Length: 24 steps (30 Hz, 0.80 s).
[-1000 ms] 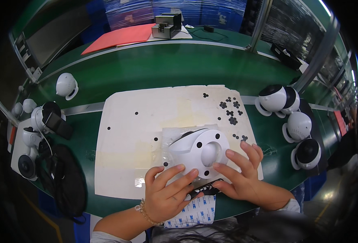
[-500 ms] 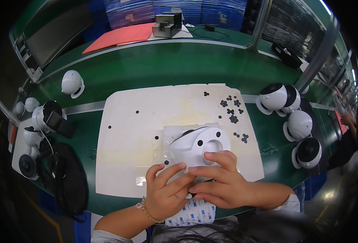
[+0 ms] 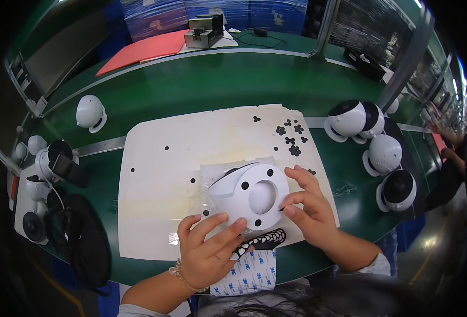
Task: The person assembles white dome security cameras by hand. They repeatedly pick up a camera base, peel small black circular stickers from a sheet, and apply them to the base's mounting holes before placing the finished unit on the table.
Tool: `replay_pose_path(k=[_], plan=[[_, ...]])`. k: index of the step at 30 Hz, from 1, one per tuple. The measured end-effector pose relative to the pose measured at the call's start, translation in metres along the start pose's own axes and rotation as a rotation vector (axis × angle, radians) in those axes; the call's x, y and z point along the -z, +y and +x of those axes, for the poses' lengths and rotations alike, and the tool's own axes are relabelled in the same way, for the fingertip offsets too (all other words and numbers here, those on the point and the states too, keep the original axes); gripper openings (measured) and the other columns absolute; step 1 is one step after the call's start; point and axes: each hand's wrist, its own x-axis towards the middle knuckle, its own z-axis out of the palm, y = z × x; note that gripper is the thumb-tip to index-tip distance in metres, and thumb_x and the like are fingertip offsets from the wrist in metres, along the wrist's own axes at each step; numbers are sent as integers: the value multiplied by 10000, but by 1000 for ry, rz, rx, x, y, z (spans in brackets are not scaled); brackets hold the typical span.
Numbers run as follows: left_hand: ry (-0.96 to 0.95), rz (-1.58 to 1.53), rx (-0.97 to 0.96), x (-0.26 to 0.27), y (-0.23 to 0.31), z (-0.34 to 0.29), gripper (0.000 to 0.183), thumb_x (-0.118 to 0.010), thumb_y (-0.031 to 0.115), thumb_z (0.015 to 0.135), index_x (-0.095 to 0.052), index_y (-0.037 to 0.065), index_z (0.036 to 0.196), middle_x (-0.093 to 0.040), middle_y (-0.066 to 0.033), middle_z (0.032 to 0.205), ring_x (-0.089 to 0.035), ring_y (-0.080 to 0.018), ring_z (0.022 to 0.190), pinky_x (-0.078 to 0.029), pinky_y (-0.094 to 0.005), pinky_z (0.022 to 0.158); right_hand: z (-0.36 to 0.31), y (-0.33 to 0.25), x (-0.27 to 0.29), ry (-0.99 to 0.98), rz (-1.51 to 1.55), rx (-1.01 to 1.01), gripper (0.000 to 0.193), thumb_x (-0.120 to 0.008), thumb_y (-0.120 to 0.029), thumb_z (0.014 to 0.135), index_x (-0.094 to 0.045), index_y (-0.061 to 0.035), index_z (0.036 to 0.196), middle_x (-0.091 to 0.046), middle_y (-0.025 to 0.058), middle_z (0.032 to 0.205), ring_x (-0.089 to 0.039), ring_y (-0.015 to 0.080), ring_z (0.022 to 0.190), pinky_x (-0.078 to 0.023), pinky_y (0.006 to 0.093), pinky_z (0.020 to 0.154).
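A white camera-like device (image 3: 225,186) lies tilted on clear plastic wrap, its ring-shaped base (image 3: 242,203) facing me. Three round black pads show on the ring, including one at its lower edge (image 3: 257,223). At the ring's right side, my right hand (image 3: 313,211) pinches a small black pad (image 3: 282,209) between thumb and index finger, the other fingers raised. My left hand (image 3: 210,253) holds a black sheet with pale round cut-outs (image 3: 271,240) by its left end. Its fingertips rest near the base's lower left.
A white board (image 3: 154,211) carries scattered black pads and clusters of them (image 3: 295,151). Patterned backing paper (image 3: 246,274) lies below my left hand. More white devices (image 3: 385,154) stand at right, one (image 3: 91,112) at far left. A black bag and cables (image 3: 88,238) lie left.
My right hand has left the black sheet beside my left hand and moved up and right to the ring's side. The sheet and the ring's lower pad are now uncovered. The view has shifted slightly.
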Motion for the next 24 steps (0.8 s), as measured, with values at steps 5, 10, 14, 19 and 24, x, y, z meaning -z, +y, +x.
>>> replay_pose_path(k=[5,10,14,19,24], plan=[[-50,61,-72,0,-6,-3,223,-761,250,587,-670,126,749,-551,34,1150,-430,-211,1111,-302,-426,891,-1,1,-1,-8,-10,9,105,-623,-150,795,-625,-94,884,-409,141,1300,-257,359,1261,-210,457,1008],[-53,79,-68,1,-4,-2,204,-757,248,597,-679,122,737,-554,30,1147,-435,-210,1109,-305,-426,889,-4,5,-2,23,-151,92,117,-622,-138,785,-634,-104,897,-437,129,1271,-284,360,1238,-217,453,1004],[-41,84,-60,1,-4,-2,196,-756,246,599,-681,118,728,-560,23,1140,-441,-213,1105,-307,-425,884,-14,8,3,56,-558,317,182,-607,-138,791,-618,-104,970,-457,125,1232,-322,343,1201,-257,434,980],[-27,59,-60,0,-3,0,194,-755,247,600,-679,118,723,-563,13,1142,-443,-220,1102,-306,-423,879,-9,10,-3,75,197,-180,340,-592,-196,820,-518,-43,1114,-510,98,1129,-446,214,1058,-361,337,870],[-34,15,-66,2,-6,-1,226,-758,277,595,-659,136,743,-563,-3,1147,-447,-243,1074,-306,-420,876,13,6,-1,-148,786,-610,260,-572,-175,827,-531,-30,1040,-584,22,919,-531,85,807,-411,227,739]])
